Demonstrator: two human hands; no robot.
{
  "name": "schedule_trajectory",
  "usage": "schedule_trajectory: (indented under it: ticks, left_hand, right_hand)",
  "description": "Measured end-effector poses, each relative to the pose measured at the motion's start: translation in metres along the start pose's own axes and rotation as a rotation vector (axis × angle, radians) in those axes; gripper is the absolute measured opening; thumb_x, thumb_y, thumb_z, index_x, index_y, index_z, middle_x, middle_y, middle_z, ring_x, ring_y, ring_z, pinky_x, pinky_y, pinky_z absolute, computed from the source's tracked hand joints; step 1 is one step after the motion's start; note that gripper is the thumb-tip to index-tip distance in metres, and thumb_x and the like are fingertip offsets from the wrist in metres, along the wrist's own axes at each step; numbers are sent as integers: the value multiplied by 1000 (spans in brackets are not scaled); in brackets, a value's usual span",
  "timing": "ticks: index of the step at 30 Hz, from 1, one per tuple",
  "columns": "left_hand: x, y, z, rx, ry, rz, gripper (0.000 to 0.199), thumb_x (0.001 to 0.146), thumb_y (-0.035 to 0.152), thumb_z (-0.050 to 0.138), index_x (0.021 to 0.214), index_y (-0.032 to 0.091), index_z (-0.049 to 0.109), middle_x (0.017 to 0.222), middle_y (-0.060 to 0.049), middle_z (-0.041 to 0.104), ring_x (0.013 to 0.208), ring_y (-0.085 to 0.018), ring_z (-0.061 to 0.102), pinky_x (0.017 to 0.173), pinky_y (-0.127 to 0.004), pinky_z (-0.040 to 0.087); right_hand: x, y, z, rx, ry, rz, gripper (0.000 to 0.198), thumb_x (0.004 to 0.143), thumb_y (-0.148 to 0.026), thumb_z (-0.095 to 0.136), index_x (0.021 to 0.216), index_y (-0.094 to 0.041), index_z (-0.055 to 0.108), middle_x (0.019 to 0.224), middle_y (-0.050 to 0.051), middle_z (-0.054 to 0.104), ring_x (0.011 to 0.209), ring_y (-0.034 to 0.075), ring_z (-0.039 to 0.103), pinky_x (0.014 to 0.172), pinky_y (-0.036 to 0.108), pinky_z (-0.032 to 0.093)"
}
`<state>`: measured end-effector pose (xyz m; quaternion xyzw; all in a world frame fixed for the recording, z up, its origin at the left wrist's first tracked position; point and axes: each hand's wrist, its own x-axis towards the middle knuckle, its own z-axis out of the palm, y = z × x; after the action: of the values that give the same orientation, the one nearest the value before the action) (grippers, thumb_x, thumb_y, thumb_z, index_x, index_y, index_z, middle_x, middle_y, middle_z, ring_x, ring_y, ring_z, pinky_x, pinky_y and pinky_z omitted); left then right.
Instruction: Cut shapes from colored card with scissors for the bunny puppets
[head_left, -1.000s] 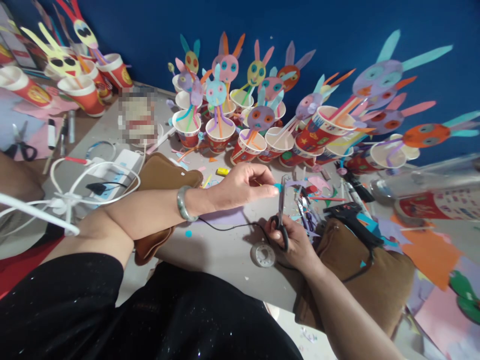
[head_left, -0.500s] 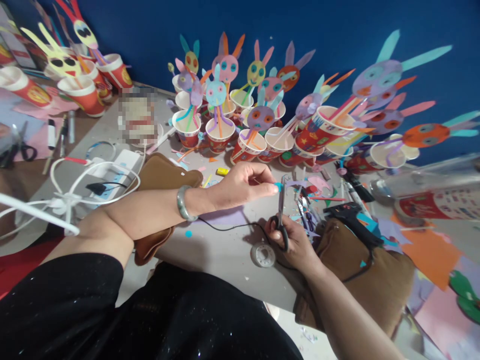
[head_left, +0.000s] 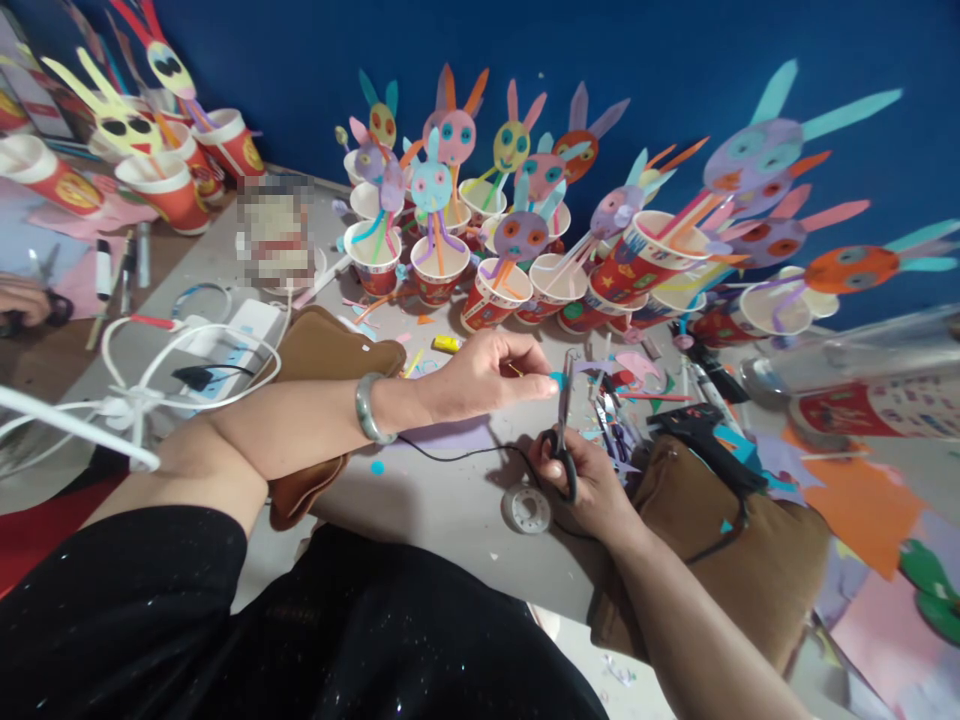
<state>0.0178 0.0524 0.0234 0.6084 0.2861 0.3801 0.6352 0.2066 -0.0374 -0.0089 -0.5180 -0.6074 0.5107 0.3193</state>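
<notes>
My left hand point(head_left: 499, 370) pinches a small blue piece of paper point(head_left: 557, 382) between thumb and fingertip. In my right hand point(head_left: 581, 475) is a pair of scissors point(head_left: 565, 410) with black handles, its blades pointing up and touching or very near the blue piece. Just below the scissors lies a roll of clear tape point(head_left: 527, 509), beside a thin black cable point(head_left: 465, 457). A small blue paper disc point(head_left: 378, 468) rests on the table left of them. Under my left wrist there is a purple sheet point(head_left: 450, 432).
Paper cups point(head_left: 495, 295) with paper rabbit heads stand along the blue wall. A brown cushion point(head_left: 720, 540) lies on the right, another point(head_left: 322, 350) on the left. Cables and a power strip point(head_left: 232, 350) are at the left. Another person's hand point(head_left: 22, 300) appears at the far left.
The blue piece and my left fingertips have shifted very slightly down. Another person's hand has come in at the far left, onto the scissors lying there.
</notes>
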Motion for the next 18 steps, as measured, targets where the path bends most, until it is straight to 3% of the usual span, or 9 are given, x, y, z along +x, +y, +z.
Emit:
schedule_trajectory:
  ticks: [18]
  left_hand:
    - [1,-1,-2,7,-7,42,16,75,28,70,71,15,62,69,0,60,69,-9,54,66,-25,45]
  right_hand:
    - [0,0,1,4,11,16,61,71,-80,63,64,-21,49,59,-3,48,55,12,38,52,26,36]
